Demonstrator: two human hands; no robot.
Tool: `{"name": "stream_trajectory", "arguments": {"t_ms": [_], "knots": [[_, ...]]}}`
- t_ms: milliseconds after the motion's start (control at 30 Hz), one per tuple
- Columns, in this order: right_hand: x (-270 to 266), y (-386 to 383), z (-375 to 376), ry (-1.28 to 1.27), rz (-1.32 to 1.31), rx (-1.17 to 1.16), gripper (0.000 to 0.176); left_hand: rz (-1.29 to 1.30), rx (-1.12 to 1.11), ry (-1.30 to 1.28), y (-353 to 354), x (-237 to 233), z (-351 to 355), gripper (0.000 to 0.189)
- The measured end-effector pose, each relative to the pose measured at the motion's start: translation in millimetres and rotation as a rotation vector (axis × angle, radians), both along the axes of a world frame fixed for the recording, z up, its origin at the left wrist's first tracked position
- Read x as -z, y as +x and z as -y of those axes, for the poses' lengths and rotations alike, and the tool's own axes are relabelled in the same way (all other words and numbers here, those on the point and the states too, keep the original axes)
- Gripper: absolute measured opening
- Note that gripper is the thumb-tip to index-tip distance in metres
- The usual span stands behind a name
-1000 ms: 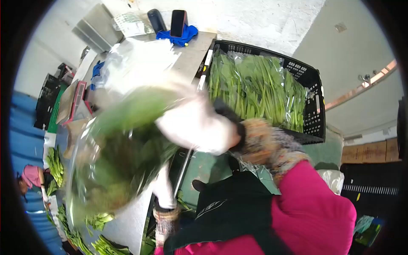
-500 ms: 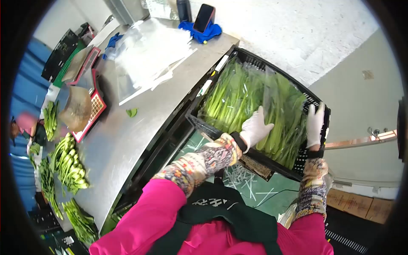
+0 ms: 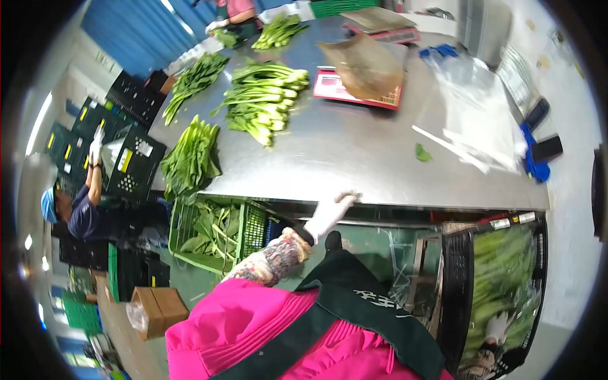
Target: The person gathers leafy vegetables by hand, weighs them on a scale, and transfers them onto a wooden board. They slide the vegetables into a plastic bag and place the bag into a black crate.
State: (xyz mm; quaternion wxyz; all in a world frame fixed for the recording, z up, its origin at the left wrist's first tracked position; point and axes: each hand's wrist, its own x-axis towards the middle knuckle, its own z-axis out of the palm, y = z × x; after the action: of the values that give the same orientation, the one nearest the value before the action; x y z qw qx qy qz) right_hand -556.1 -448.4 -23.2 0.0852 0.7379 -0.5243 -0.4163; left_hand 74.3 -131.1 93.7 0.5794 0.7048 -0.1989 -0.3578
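Note:
My left hand (image 3: 329,214), in a white glove, is stretched out at the front edge of the steel table (image 3: 278,174). Its fingers point forward and look slightly blurred, with nothing visible in them. At the lower right, my right hand (image 3: 498,326), also gloved, lies on leafy greens in clear plastic bags (image 3: 500,272); its fingers are extended. These bags fill a black crate (image 3: 457,288). Several bunches of green stalks lie on the table, among them a large pile (image 3: 269,98) and a leafy bunch (image 3: 192,155) near its left corner.
A red scale (image 3: 358,88) and clear plastic bags (image 3: 478,114) are on the table. A phone (image 3: 546,149) rests on blue cloth at the right. Below the table's left edge is a green crate (image 3: 237,237) with leaves. Co-workers (image 3: 85,212) (image 3: 237,12) are at left and back.
My view has swung left, so the black crate now sits at lower right. My left hand has left the bagged greens for the table edge. My right hand has moved from the crate's rim onto the bags.

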Motion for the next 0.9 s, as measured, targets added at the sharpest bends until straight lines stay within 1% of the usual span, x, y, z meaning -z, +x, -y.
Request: {"name": "stream_trajectory", "arguments": {"t_ms": [33, 67, 100, 133, 167, 200, 233, 267, 300, 333, 367, 400, 433, 467, 500, 533, 567, 600, 633, 667, 700, 733, 767, 800, 833, 900], "knots": [[-59, 50, -25, -0.111, 0.396, 0.372, 0.052, -0.147, -0.131, -0.077, 21, 1, -26, 0.038], [-50, 40, -16, -0.071, 0.307, 0.334, 0.051, -0.122, -0.250, -0.027, 43, 1, -48, 0.038], [-33, 31, -5, -0.114, 0.216, 0.241, 0.046, -0.101, -0.366, 0.027, 65, 3, -67, 0.039], [-36, 50, 6, -0.120, 0.212, 0.220, 0.046, -0.095, -0.518, -0.082, 89, 9, -82, 0.039], [-41, 67, 17, -0.125, 0.181, 0.205, 0.039, -0.086, -0.666, -0.191, 115, 17, -95, 0.040], [-53, 92, 25, -0.131, 0.148, 0.194, 0.032, 0.155, -0.773, -0.157, 150, 41, -107, 0.045], [-67, 118, 26, -0.135, 0.112, 0.189, 0.028, 0.146, -0.781, -0.157, 183, 51, -115, 0.045], [-82, 147, 26, -0.143, 0.073, 0.184, 0.026, 0.232, -0.900, -0.065, 218, 58, -120, 0.045], [-96, 185, 20, -0.336, 0.394, 0.161, 0.029, 0.318, -1.017, 0.023, 252, 59, -120, 0.045], [-102, 229, 12, -0.448, 0.801, -0.044, 0.029, 0.302, -1.023, 0.015, 280, 52, -117, 0.045], [-136, 315, -18, -0.386, 1.024, -0.127, 0.030, 0.044, -0.954, -0.141, 302, 40, -112, 0.048], [-171, 406, -61, -0.240, 1.235, -0.157, 0.028, -0.215, -0.873, -0.295, 322, 36, -107, 0.051], [-180, 466, -83, -0.058, 1.375, -0.156, 0.027, -0.285, -0.932, -0.304, 343, 40, -98, 0.049], [-197, 536, -112, 0.182, 1.446, -0.051, 0.026, -0.355, -0.938, -0.279, 349, 28, -93, 0.047], [-201, 603, -140, 0.332, 1.537, -0.180, 0.025, -0.418, -0.938, -0.254, 353, 10, -89, 0.045], [-201, 668, -164, 0.464, 1.558, -0.240, 0.026, -0.447, -0.903, -0.266, 357, 11, -91, 0.044], [-165, 719, -170, 0.972, 1.924, 0.051, 0.030, -0.476, -0.866, -0.278, 355, 15, -95, 0.042], [-182, 782, -199, 0.736, 1.620, -0.198, 0.040, -0.568, -0.829, -0.304, 346, -6, -100, 0.042], [-171, 832, -210, 0.727, 1.645, -0.472, 0.046, -0.550, -0.800, -0.361, 348, 18, -105, 0.041], [-149, 880, -217, 0.624, 1.575, -0.662, 0.056, -0.478, -0.822, -0.283, 348, 25, -107, 0.042], [-142, 922, -231, 0.698, 1.615, -0.650, 0.062, -0.404, -0.835, -0.204, 350, 28, -108, 0.043], [-128, 950, -245, 0.811, 1.618, -0.570, 0.069, -0.414, -0.816, -0.202, 352, 25, -107, 0.043], [-112, 962, -265, 0.555, 1.528, -0.676, 0.070, -0.485, -0.841, -0.313, 349, 19, -106, 0.044], [-122, 960, -286, 0.459, 1.408, -0.600, 0.071, -0.554, -0.870, -0.423, 346, 14, -107, 0.046], [-122, 954, -301, 0.440, 1.492, -0.551, 0.068, -0.568, -0.863, -0.419, 349, 13, -112, 0.046], [-136, 936, -319, 0.621, 1.441, -0.302, 0.067, -0.764, -0.637, -0.508, 347, 10, -134, 0.048]]}}
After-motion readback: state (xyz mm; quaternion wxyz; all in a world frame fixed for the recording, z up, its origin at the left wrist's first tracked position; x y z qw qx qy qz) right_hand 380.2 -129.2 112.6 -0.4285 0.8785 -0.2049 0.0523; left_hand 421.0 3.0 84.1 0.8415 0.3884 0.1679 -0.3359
